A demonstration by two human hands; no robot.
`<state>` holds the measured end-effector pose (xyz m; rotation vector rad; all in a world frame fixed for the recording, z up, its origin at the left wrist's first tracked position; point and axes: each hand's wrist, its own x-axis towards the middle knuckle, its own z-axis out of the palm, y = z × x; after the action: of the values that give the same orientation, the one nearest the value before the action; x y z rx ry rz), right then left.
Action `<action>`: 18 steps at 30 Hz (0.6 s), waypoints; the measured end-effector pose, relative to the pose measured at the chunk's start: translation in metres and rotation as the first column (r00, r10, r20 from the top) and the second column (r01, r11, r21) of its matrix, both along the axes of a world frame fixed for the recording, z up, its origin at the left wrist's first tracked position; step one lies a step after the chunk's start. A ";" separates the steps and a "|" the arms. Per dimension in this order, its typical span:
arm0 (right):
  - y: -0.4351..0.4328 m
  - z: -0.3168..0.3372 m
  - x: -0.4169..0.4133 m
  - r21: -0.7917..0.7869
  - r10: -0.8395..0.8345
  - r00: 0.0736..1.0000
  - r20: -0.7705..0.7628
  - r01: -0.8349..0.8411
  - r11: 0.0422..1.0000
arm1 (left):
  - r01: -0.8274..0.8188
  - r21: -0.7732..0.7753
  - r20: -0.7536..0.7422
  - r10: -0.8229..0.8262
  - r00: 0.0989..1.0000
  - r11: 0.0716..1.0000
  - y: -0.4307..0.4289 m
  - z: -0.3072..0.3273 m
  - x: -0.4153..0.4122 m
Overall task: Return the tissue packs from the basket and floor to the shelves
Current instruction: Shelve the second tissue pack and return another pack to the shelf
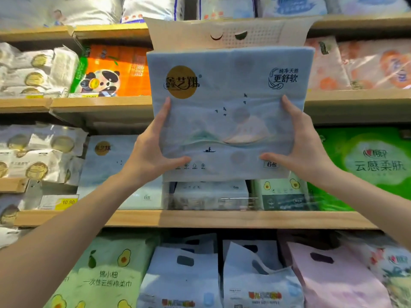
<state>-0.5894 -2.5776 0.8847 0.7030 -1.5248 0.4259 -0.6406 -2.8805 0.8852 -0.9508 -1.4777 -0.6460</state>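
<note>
A large pale-blue tissue pack (229, 112) with a gold round logo and a carry handle on top is held upright in front of the shelves. My left hand (153, 150) grips its lower left edge, thumb on the front. My right hand (300, 145) grips its lower right edge the same way. The pack hangs just above the wooden shelf (200, 218), where a matching pale-blue pack (111, 167) stands at its left and another lies flat (211, 194) right under it.
Wooden shelves full of tissue packs fill the view: an orange panda pack (115, 72) upper left, a green pack (367, 165) at right, avocado-print packs (106, 274) and blue and pink handled packs (266, 281) below. A yellow price tag (66, 202) sits at left.
</note>
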 end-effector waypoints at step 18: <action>0.006 -0.021 -0.108 0.026 -0.032 0.993 0.111 0.029 0.999 | -0.013 -0.053 0.168 0.021 0.986 0.999 0.002 -0.021 -0.095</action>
<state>-0.6976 -2.5717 0.8637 0.6830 -1.6462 0.4305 -0.7360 -2.8789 0.8646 -0.9406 -1.6573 -0.6923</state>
